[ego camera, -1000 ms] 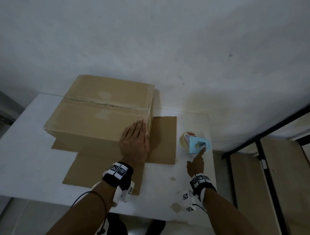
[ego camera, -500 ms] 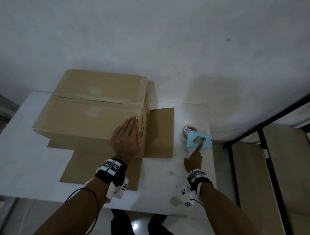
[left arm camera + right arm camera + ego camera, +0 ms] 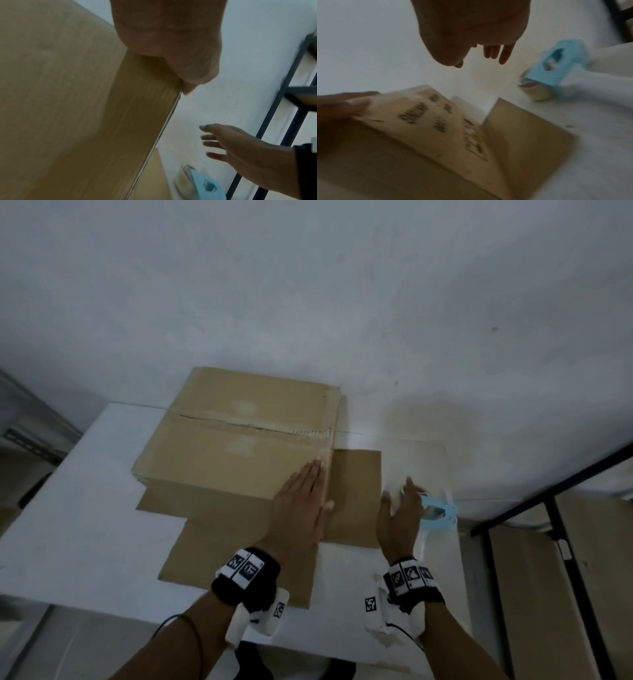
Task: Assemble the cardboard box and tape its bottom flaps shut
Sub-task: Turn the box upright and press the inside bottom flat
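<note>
The brown cardboard box (image 3: 219, 460) stands on the white table (image 3: 68, 508), its upper flaps folded in and meeting at an open seam (image 3: 246, 424). Its lower flaps lie spread out on the table at the right (image 3: 358, 494) and front (image 3: 239, 556). My left hand (image 3: 305, 498) rests flat on the box's near right top corner, and its fingertips (image 3: 351, 104) show at the box edge (image 3: 168, 115). My right hand (image 3: 399, 508) hovers with its fingers spread and holds nothing. It is just left of the blue tape dispenser (image 3: 440, 513), which lies on the table (image 3: 556, 67).
A black metal frame (image 3: 555, 508) with cardboard sheets (image 3: 534, 594) leaning behind it stands off the table's right edge. The white wall (image 3: 342, 302) rises right behind the box. A grey rack (image 3: 24, 436) is at the far left.
My right hand has left the dispenser's handle, which its index finger touched, moved left and spread its fingers. The left hand stays flat on the box.
</note>
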